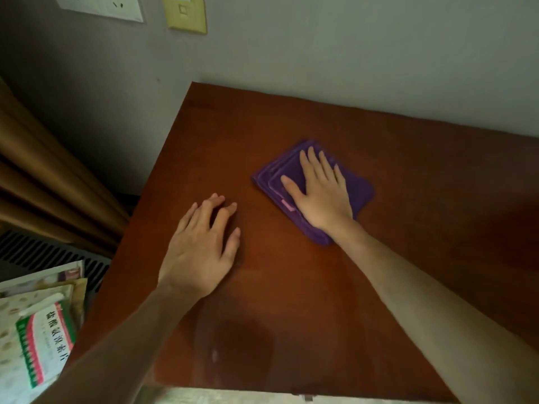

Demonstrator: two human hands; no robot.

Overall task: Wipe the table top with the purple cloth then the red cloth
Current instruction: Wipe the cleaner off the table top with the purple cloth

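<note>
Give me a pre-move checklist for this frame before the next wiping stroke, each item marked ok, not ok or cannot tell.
1. Purple cloth lies folded flat on the table top: ok.
2. Right hand presses flat on the cloth, fingers straight: ok.
3. Left hand rests on bare wood, off the cloth: ok.
4. Wood around the cloth free of things in the stroke's way: ok.
5. Red cloth ready for the second pass: cannot tell, none in view.

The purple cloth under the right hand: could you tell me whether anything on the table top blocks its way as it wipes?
Nothing visible does, apart from the left hand, which rests on the table top left of the purple cloth. The right hand presses flat on the cloth.
</note>
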